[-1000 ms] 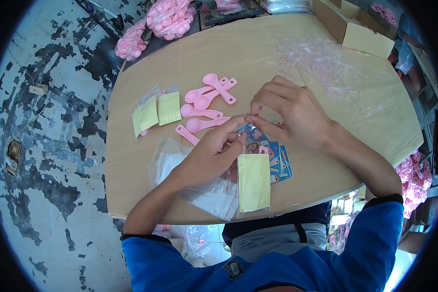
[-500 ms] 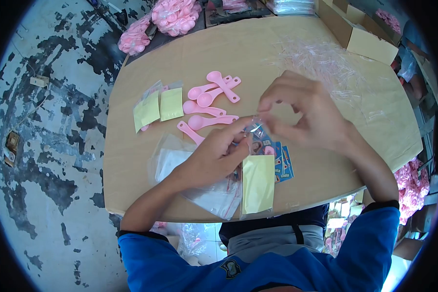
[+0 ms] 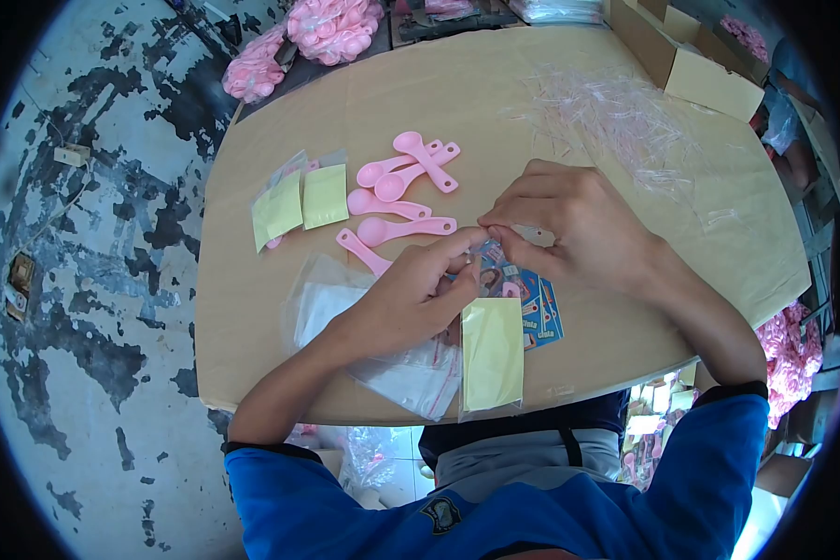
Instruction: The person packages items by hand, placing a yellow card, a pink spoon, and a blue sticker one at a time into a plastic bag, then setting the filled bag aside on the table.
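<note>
My left hand [image 3: 425, 285] pinches the top of a clear plastic bag [image 3: 493, 397], which has a folded yellow paper [image 3: 493, 345] at its lower part. My right hand [image 3: 579, 219] has thumb and forefinger pressed together at the same top edge, meeting the left fingertips. Blue printed cards [image 3: 543, 322] lie just right of the bag, partly covered. Under my left forearm rests a stack of flat clear bags [image 3: 406, 385]. Several pink measuring spoons [image 3: 406, 229] lie beyond my left hand. Two packed bags with yellow papers [image 3: 325, 198] sit to their left.
A loose heap of thin clear plastic strips [image 3: 616, 121] spreads over the far right of the brown-covered table [image 3: 345, 112]. An open cardboard box [image 3: 709, 84] stands at the back right corner. Bundles of pink spoons [image 3: 334, 28] are beyond the far edge.
My right hand has come down and left, its fingertips closing at the bag's top edge beside my left fingers. My left hand stays nearly in place.
</note>
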`<act>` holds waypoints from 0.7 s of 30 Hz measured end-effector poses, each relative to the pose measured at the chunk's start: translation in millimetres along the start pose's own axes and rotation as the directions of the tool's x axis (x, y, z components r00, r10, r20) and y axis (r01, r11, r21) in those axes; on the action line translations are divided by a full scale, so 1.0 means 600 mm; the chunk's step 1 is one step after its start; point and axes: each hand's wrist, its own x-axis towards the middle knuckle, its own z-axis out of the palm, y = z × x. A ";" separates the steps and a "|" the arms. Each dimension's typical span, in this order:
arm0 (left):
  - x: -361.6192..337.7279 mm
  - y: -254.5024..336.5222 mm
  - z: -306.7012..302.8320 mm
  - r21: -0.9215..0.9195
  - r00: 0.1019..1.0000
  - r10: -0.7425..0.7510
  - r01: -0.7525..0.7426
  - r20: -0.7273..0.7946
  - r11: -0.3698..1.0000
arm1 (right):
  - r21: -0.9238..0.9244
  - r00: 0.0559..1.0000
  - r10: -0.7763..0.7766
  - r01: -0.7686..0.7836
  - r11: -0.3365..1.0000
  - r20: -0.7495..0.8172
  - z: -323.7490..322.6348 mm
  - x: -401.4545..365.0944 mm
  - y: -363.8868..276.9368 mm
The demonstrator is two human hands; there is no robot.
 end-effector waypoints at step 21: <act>-0.002 -0.024 -0.009 -0.358 0.996 -0.028 -0.005 -0.087 0.934 | 0.375 0.937 0.337 -0.283 0.883 -0.086 -0.095 -0.002 0.074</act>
